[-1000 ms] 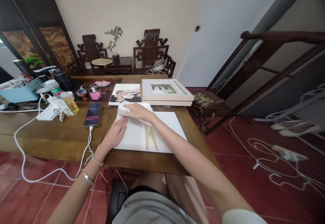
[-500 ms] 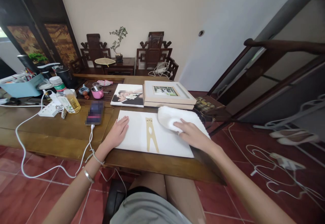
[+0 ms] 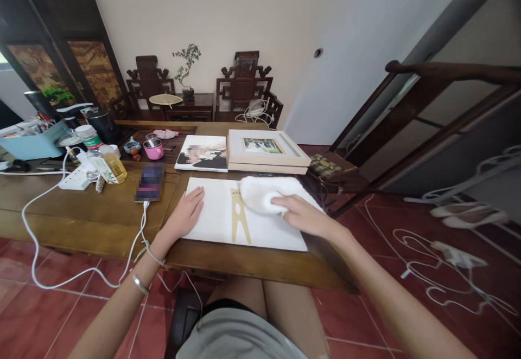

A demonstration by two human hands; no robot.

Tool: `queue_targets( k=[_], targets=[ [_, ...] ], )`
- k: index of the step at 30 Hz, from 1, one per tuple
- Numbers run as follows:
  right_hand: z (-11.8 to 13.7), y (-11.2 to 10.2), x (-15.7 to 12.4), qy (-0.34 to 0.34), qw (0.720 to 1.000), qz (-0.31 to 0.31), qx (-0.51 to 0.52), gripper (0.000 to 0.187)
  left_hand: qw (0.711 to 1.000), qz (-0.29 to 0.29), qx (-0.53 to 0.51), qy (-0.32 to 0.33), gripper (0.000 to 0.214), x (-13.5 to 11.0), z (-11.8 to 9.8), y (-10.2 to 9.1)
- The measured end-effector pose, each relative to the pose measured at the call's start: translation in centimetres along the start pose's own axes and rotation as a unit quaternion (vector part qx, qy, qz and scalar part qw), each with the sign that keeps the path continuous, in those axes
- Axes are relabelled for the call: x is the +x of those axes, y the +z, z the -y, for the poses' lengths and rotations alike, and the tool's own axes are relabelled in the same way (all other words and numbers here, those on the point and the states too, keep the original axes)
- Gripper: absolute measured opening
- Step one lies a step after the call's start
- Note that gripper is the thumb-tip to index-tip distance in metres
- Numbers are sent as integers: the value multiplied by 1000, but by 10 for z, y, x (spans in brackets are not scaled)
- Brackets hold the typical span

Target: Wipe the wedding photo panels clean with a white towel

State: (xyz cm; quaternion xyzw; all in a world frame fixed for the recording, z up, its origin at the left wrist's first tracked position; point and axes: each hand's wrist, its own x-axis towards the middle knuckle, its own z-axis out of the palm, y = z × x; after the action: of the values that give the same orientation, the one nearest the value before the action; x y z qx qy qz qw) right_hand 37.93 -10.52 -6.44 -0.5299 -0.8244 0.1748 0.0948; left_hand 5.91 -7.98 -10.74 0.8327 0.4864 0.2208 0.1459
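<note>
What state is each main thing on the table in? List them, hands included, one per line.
Left hand, open, laid on the white board.
Right hand, closed on the white cloth.
White cloth, partly bunched.
White board, flat, partly covered.
Phone, lying flat, cable plugged in.
Bottle, capped, partly full.
Pink cup, upright.
Blue bin, open, holding various items.
Framed picture, lying face up.

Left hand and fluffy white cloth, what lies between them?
The head view shows a tan, two-legged flat figure on the white rectangular board.
</note>
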Motion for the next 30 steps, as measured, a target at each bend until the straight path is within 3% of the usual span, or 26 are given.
queue_targets(
  k=[4, 7, 11, 16, 20, 23, 30],
  targets=[
    [-12, -4, 40, -22, 1000, -15, 6, 45, 1000, -1, -5, 0, 44, 0, 0, -1],
    [-5, -7, 41, -20, 999, -10, -23, 48, 1000, 0, -5, 0, 44, 0, 0, -1],
    [13, -11, 7, -14, 998, 16, -61, 46, 1000, 1, -1, 3, 44, 0, 0, 0],
    [36, -14, -51, -16, 992, 98, -74, 48, 1000, -5, 4, 6, 43, 0, 1, 2],
    [44, -15, -66, 7, 990, 128, -62, 53, 1000, -7, 6, 10, 43, -1, 2, 2],
    [35, -15, -47, 15, 992, 114, -53, 51, 1000, -4, 3, 5, 44, 0, 2, 2],
    [4, -27, 32, 6, 999, 37, -6, 49, 1000, -1, -4, 5, 44, 0, 3, 1]
  ],
)
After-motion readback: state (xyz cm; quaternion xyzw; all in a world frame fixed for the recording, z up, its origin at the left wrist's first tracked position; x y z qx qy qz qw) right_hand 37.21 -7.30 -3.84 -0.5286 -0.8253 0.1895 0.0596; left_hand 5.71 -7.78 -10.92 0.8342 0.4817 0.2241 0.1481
